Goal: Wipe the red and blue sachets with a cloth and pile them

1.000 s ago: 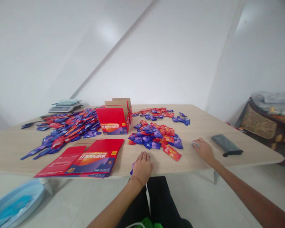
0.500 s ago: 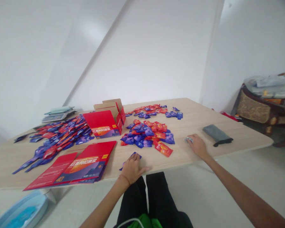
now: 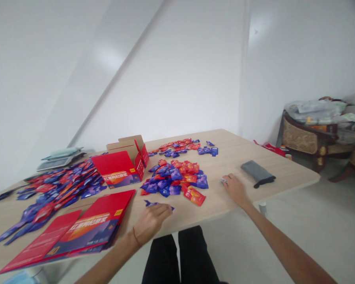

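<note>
My left hand (image 3: 154, 221) is closed round a purple sachet (image 3: 150, 203) near the table's front edge; the sachet's ends stick out past the fingers. To the right, my right hand (image 3: 235, 189) rests on the table with its fingers curled at a small silvery item (image 3: 224, 181), too small to make out. Between and beyond the hands lies a pile of red and purple sachets (image 3: 176, 175). One red sachet (image 3: 194, 196) is at that pile's near right side.
An open red carton (image 3: 115, 169) stands left of the pile. Flattened red cartons (image 3: 85, 228) lie front left, beside a heap of sachet strips (image 3: 65, 183). More sachets (image 3: 180, 146) lie further back. A grey pouch (image 3: 257, 172) is at the right. Chairs (image 3: 301, 136) stand beyond.
The view has turned slightly to the right. My left hand has turned, and its fingers now wrap round the purple sachet, which it earlier covered flat. My right hand looks much the same.
</note>
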Action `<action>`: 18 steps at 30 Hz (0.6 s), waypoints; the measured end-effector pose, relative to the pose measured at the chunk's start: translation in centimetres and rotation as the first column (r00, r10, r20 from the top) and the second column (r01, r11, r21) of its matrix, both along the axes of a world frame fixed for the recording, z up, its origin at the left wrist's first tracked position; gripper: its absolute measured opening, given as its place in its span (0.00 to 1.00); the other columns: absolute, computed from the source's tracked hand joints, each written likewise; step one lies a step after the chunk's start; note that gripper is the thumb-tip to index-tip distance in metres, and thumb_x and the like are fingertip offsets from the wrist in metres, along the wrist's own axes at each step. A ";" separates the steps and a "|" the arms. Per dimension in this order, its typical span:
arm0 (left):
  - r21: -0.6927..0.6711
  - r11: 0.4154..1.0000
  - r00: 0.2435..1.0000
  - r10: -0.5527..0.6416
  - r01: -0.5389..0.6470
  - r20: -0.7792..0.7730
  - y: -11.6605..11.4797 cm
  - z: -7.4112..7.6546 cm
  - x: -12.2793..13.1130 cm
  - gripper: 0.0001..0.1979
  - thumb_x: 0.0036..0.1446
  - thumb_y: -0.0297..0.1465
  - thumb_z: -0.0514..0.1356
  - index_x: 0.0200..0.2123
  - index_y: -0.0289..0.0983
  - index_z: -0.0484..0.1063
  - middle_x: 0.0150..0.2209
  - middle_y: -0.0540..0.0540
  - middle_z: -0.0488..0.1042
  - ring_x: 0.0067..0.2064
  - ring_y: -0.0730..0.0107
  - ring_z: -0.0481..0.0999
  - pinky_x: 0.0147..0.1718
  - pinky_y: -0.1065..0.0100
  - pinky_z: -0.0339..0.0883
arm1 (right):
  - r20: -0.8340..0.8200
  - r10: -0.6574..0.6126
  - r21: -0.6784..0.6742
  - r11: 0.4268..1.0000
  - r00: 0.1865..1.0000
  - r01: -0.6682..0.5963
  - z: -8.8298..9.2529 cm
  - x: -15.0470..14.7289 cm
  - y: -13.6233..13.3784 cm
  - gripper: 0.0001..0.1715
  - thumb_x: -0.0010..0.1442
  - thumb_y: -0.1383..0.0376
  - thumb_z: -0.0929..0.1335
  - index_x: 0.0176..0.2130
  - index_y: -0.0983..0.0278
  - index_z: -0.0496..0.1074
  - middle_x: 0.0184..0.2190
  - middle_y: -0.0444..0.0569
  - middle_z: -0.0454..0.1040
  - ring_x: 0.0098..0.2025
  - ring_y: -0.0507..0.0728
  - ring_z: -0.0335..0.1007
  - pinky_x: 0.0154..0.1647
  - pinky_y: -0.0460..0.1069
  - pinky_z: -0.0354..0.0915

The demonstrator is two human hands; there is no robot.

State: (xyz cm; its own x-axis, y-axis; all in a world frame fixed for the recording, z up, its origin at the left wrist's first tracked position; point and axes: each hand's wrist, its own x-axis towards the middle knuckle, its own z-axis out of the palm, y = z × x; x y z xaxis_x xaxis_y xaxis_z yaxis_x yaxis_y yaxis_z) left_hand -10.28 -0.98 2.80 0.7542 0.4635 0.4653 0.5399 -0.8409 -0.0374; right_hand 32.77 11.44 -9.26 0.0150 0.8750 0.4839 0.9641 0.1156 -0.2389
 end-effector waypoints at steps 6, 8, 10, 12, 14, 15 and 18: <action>-0.075 0.997 0.993 0.013 -0.022 -0.119 11.9 7.7 -1.0 0.19 0.69 0.22 0.50 0.45 0.41 0.81 0.42 0.45 0.83 0.45 0.64 0.83 0.49 0.66 0.75 | -0.027 -0.005 0.000 1.000 1.000 0.005 -0.4 0.0 0.3 0.17 0.72 0.64 0.61 0.52 0.62 0.77 0.50 0.55 0.75 0.50 0.60 0.73 0.48 0.51 0.65; -0.091 0.992 0.989 0.077 -0.089 -0.128 15.7 9.6 -0.8 0.18 0.68 0.22 0.52 0.46 0.40 0.82 0.44 0.45 0.84 0.47 0.64 0.82 0.50 0.66 0.74 | -0.037 -0.009 0.011 1.000 0.999 0.009 -0.7 -0.1 0.4 0.17 0.72 0.64 0.61 0.52 0.61 0.77 0.50 0.55 0.75 0.49 0.60 0.73 0.48 0.51 0.66; -0.092 0.985 0.979 0.131 -0.147 -0.154 19.0 10.8 -0.3 0.17 0.68 0.25 0.54 0.48 0.41 0.83 0.46 0.45 0.84 0.50 0.62 0.81 0.53 0.64 0.73 | -0.045 -0.016 0.019 1.000 0.999 0.017 -0.8 -0.1 0.5 0.17 0.71 0.64 0.61 0.51 0.60 0.77 0.50 0.54 0.75 0.49 0.60 0.73 0.48 0.51 0.66; -0.083 0.980 0.967 0.160 -0.179 -0.198 21.7 11.0 0.4 0.15 0.69 0.28 0.56 0.49 0.42 0.84 0.48 0.44 0.84 0.52 0.60 0.80 0.55 0.62 0.72 | -0.054 -0.018 0.023 1.000 0.998 0.020 -1.0 -0.2 0.6 0.17 0.71 0.64 0.61 0.50 0.59 0.77 0.49 0.54 0.75 0.49 0.59 0.73 0.48 0.51 0.67; -0.083 0.976 0.961 0.181 -0.202 -0.208 23.8 10.3 0.8 0.15 0.70 0.30 0.56 0.49 0.43 0.84 0.50 0.43 0.83 0.54 0.58 0.79 0.57 0.60 0.71 | -0.064 -0.013 0.028 0.999 0.998 0.015 -1.1 -0.2 0.6 0.17 0.71 0.64 0.61 0.50 0.58 0.77 0.49 0.53 0.75 0.49 0.59 0.73 0.47 0.51 0.67; -0.099 0.972 0.961 0.191 -0.214 -0.201 24.6 9.7 0.9 0.16 0.70 0.30 0.56 0.49 0.44 0.84 0.51 0.43 0.83 0.55 0.58 0.79 0.58 0.59 0.70 | -0.068 -0.009 0.031 0.999 0.998 0.011 -1.1 -0.2 0.6 0.17 0.71 0.64 0.61 0.51 0.58 0.77 0.49 0.53 0.75 0.49 0.60 0.73 0.47 0.51 0.67; -0.177 0.953 0.960 0.215 -0.247 -0.181 26.3 7.3 0.3 0.17 0.70 0.31 0.55 0.52 0.44 0.83 0.54 0.44 0.82 0.57 0.58 0.79 0.59 0.59 0.69 | -0.070 -0.006 0.031 0.999 0.998 0.008 -1.2 -0.3 0.6 0.17 0.72 0.65 0.61 0.50 0.59 0.77 0.49 0.54 0.75 0.48 0.60 0.73 0.46 0.51 0.68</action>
